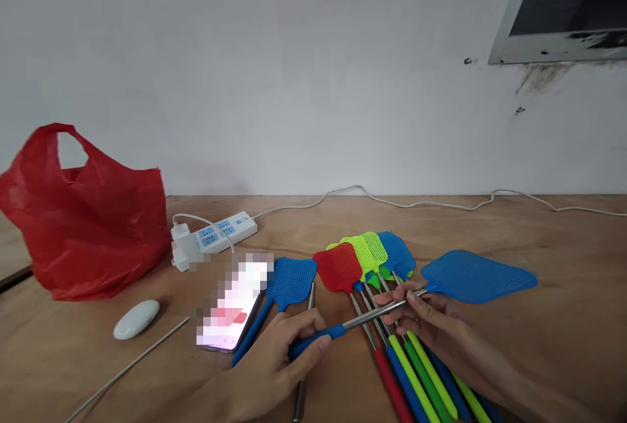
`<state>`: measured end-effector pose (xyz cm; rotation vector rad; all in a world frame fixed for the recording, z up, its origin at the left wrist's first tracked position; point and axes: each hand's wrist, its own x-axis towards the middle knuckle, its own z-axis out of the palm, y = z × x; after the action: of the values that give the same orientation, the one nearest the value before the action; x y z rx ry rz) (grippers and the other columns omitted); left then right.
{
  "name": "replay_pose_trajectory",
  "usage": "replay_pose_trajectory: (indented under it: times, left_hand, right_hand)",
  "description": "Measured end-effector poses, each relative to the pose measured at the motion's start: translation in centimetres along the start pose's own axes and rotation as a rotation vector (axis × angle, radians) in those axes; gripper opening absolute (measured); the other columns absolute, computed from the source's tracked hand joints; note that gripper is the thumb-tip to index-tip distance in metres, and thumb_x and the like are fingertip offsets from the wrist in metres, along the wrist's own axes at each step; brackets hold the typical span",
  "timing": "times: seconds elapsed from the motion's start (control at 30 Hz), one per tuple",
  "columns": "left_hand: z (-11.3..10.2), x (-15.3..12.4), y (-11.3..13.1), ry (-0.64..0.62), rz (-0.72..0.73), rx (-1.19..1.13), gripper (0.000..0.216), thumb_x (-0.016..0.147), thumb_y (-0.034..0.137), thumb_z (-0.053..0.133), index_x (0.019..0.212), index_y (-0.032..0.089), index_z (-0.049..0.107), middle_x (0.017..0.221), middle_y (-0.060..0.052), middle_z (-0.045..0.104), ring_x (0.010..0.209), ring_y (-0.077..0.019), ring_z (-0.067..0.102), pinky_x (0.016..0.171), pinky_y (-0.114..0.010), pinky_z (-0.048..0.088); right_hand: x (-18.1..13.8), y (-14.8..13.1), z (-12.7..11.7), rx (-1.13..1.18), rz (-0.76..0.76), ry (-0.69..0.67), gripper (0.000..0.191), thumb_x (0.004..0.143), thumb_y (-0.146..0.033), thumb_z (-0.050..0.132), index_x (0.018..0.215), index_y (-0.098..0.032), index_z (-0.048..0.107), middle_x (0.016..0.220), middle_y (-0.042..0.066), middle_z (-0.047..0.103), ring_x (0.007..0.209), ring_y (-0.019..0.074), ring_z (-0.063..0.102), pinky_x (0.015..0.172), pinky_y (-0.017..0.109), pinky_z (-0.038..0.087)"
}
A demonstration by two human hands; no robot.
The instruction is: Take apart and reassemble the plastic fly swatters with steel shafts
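Note:
My left hand (274,361) grips the blue handle of a blue fly swatter (475,276), thumb on top. My right hand (431,318) pinches the swatter's metal rod near the head, which hovers just above the wooden table (563,331) to the right. Under my right hand lies a fanned row of several swatters (365,256) with red, yellow, green and blue heads and coloured handles. Another blue swatter (290,282) lies left of the row, beside a loose metal rod (302,371).
A phone (232,318) with a lit screen lies left of my left hand. A white oval object (136,318), a thin rod (127,367), a white power strip (213,237) with cables and a red plastic bag (85,214) stand further left. A white wall is behind.

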<state>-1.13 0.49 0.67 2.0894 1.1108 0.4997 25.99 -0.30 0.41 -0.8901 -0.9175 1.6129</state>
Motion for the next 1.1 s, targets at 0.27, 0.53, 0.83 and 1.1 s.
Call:
replay_pose_trajectory:
  times: [0.27, 0.53, 0.83, 1.1]
  left_hand:
    - [-0.3, 0.2, 0.3, -0.04, 0.017, 0.02, 0.043, 0.104, 0.048, 0.031, 0.076, 0.022, 0.05, 0.07, -0.001, 0.061, 0.073, -0.0191, 0.056, 0.072, -0.029, 0.037]
    - [-0.5, 0.5, -0.9, 0.167, 0.043, 0.251, 0.017, 0.099, 0.035, 0.042, 0.111, 0.025, 0.048, 0.059, 0.005, 0.059, 0.048, -0.0182, 0.05, 0.053, -0.029, 0.027]
    - [-2.2, 1.0, -1.4, 0.201, -0.195, 0.86, 0.031, 0.089, 0.028, 0.042, 0.118, 0.022, 0.051, 0.065, -0.004, 0.065, 0.062, -0.0299, 0.066, 0.055, -0.031, 0.026]
    - [-2.8, 0.9, -1.2, 0.112, -0.303, 1.009, 0.026, 0.086, 0.026, 0.045, 0.108, 0.02, 0.058, 0.081, -0.012, 0.073, 0.071, -0.0329, 0.069, 0.059, -0.034, 0.039]
  right_hand:
    - [1.1, -0.6, -1.1, 0.111, -0.078, 0.234, 0.032, 0.063, -0.044, 0.09, 0.074, -0.02, 0.073, 0.083, 0.003, 0.074, 0.071, 0.0143, 0.062, 0.068, 0.024, 0.054]
    - [1.7, -0.6, -2.5, 0.118, -0.105, 0.293, 0.028, 0.07, -0.045, 0.085, 0.078, -0.023, 0.069, 0.075, -0.002, 0.066, 0.059, 0.0105, 0.05, 0.055, 0.019, 0.051]
    - [1.2, -0.2, -1.3, 0.007, -0.127, 0.236, 0.03, 0.077, -0.049, 0.078, 0.082, -0.02, 0.068, 0.074, 0.001, 0.068, 0.053, 0.0106, 0.048, 0.051, 0.022, 0.042]
    - [0.7, -0.5, -0.5, -0.139, -0.049, 0.189, 0.037, 0.083, -0.056, 0.069, 0.086, -0.019, 0.064, 0.052, -0.005, 0.053, 0.044, 0.007, 0.032, 0.046, 0.02, 0.028]
